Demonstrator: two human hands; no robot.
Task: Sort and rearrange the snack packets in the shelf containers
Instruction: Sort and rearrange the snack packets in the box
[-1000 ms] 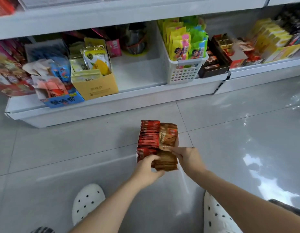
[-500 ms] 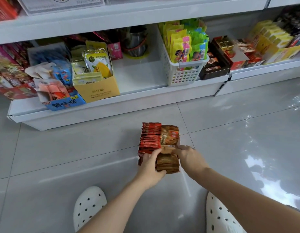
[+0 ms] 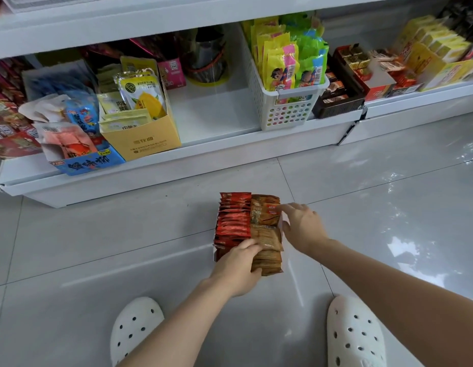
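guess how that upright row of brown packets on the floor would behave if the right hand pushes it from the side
The brown packets look thin and crinkly, so probably floppy and light. Standing on edge, they would likely topple or fan out unless the red packets brace them. The left hand at the near end probably helps.

Reds, browns and whites

We see red packets (image 3: 234, 218) beside brown packets (image 3: 265, 234) on the glossy pale grey floor (image 3: 124, 234); white shoes (image 3: 136, 327) dotted with dark holes (both alike), a white perforated basket (image 3: 285, 112), and a yellow box (image 3: 142, 140).
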